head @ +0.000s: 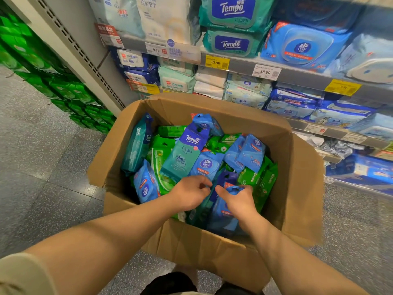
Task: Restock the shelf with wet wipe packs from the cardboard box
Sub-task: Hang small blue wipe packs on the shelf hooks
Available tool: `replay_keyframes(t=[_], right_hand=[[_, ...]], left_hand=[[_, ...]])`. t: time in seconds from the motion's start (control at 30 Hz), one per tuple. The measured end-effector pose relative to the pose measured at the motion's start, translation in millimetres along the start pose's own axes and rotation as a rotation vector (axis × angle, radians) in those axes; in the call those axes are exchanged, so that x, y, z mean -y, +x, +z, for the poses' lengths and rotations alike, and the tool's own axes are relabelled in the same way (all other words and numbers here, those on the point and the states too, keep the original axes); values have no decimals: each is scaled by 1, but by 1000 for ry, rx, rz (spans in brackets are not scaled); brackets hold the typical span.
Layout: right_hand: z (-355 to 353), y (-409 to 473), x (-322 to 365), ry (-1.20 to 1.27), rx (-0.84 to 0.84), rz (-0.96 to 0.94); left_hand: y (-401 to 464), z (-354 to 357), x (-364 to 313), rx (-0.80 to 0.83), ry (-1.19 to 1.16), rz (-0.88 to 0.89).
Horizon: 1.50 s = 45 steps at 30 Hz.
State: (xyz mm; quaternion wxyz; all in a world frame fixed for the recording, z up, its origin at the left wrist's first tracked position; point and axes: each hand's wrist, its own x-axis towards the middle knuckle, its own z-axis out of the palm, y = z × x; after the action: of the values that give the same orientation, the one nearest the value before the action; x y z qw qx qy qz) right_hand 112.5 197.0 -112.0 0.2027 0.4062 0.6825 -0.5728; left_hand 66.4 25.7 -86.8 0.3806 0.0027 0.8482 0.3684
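An open cardboard box [297,167] stands on the floor before the shelf [297,74], filled with several blue, teal and green wet wipe packs. A teal Tempo pack [182,156] lies on top in the middle. Both my hands reach into the near part of the box. My right hand [238,201] grips the top of a blue Vinda pack [223,213], thumb and fingers curled round its upper edge. My left hand [191,192] has its fingers curled down among the packs beside it; what it holds is hidden.
Shelf levels behind the box carry rows of wipe packs with price tags [217,62]. Green stacked cartons [70,90] line the left side past a grey upright. Speckled grey floor [42,156] lies left of the box.
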Motion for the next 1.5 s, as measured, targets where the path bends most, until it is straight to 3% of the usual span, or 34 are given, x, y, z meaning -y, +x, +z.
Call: replay_keyframes(t=[0.2, 0.4, 0.7, 0.83, 0.93, 1.07, 1.27, 1.4, 1.5], right_hand=[[-2, 0, 35, 161, -24, -150], [-14, -13, 96, 192, -11, -270], [-32, -73, 189, 358, 126, -422], [-34, -105, 226, 269, 82, -578], [-37, -126, 251, 195, 48, -699], [-38, -154, 279, 348, 116, -753], [-48, -187, 313, 370, 107, -846], [-56, -205, 329, 360, 133, -941], [-64, -216, 340, 358, 154, -985]], left_hand=[[-6, 2, -19, 134, -28, 97], [-11, -15, -54, -124, -154, 208], [-35, -74, -122, -315, -505, 395], [-52, -105, -148, -353, -675, 476], [-65, -130, -169, -419, -616, 526], [-82, -157, -198, -460, -624, 616], [-115, -184, -231, -548, -536, 696], [-135, -193, -251, -560, -610, 751], [-147, -198, -266, -654, -601, 755]])
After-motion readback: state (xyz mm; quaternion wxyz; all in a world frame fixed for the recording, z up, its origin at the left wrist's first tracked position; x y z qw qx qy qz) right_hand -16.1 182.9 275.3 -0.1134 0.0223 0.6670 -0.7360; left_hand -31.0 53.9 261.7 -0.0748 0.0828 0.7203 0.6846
